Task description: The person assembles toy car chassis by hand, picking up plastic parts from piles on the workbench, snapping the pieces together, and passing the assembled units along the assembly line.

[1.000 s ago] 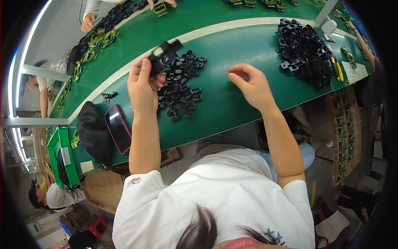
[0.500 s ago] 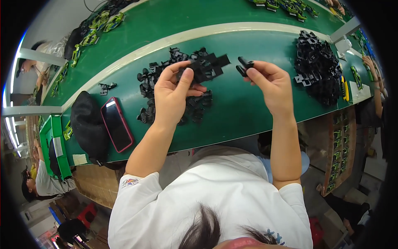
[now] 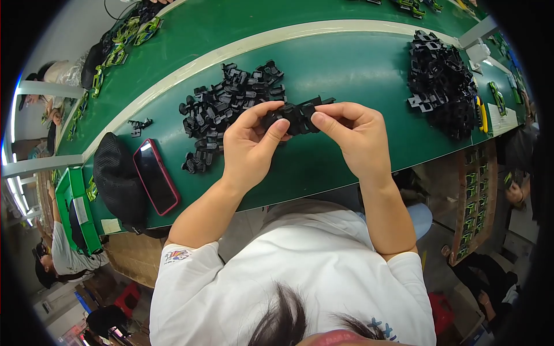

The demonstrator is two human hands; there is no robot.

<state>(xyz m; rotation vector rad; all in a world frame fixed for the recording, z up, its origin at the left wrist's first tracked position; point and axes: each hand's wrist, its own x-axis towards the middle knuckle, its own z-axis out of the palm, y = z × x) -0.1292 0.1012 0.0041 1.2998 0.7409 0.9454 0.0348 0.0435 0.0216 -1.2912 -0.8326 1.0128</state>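
In front of me, above the green table, a black plastic bracket [image 3: 300,119] is gripped by my left hand [image 3: 254,138], thumb on its near side. My right hand [image 3: 355,132] pinches a small black plastic clip [image 3: 317,116] against the bracket's right end. Fingers cover much of both parts, so I cannot tell whether they are joined. Just behind my left hand lies a loose heap of small black clips [image 3: 222,101]. A taller pile of black brackets [image 3: 435,86] stands at the table's right.
A red-edged phone [image 3: 156,177] and a black cap [image 3: 118,179] lie at the left, near a green tray [image 3: 86,216]. Yellow-handled pliers [image 3: 481,115] rest beside the bracket pile. Across a pale divider strip [image 3: 277,27], green-and-black parts [image 3: 124,37] lie farther off.
My right hand has moved left with the clip and met the bracket. The bracket has come slightly nearer and turned in my left hand.
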